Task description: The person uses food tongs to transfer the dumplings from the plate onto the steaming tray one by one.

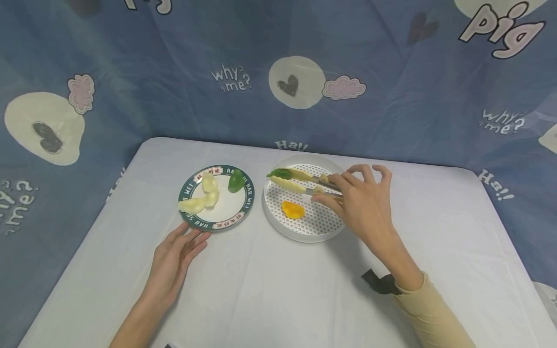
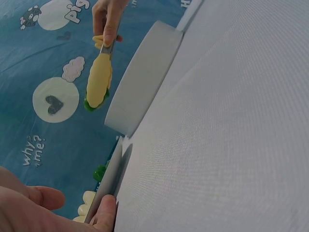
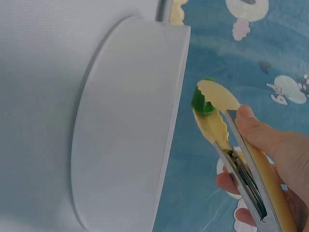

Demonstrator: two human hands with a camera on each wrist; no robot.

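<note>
My right hand [image 1: 365, 203] grips metal tongs [image 1: 311, 187] with yellow scalloped tips. A small green piece [image 3: 203, 102], apparently vegetable, is held between the tips. They hover above a round, light-grey perforated tray [image 1: 274, 224], where an orange-yellow piece [image 1: 293, 210] lies. To its left, a green-rimmed plate [image 1: 232, 215] carries several pale yellow pieces [image 1: 209, 191] and another green piece [image 1: 236, 181]. My left hand [image 1: 174, 261] holds the plate's near-left rim. In the left wrist view, the thumb [image 2: 48, 197] shows above the rim and a finger [image 2: 107, 209] below it.
A white cloth covers the table [image 1: 261, 290]. Behind and beside it hangs a blue printed cloth [image 1: 196, 106]. The tray's raised wall [image 2: 145, 77] stands close to the plate. A dark strap [image 1: 380, 282] lies by the right sleeve.
</note>
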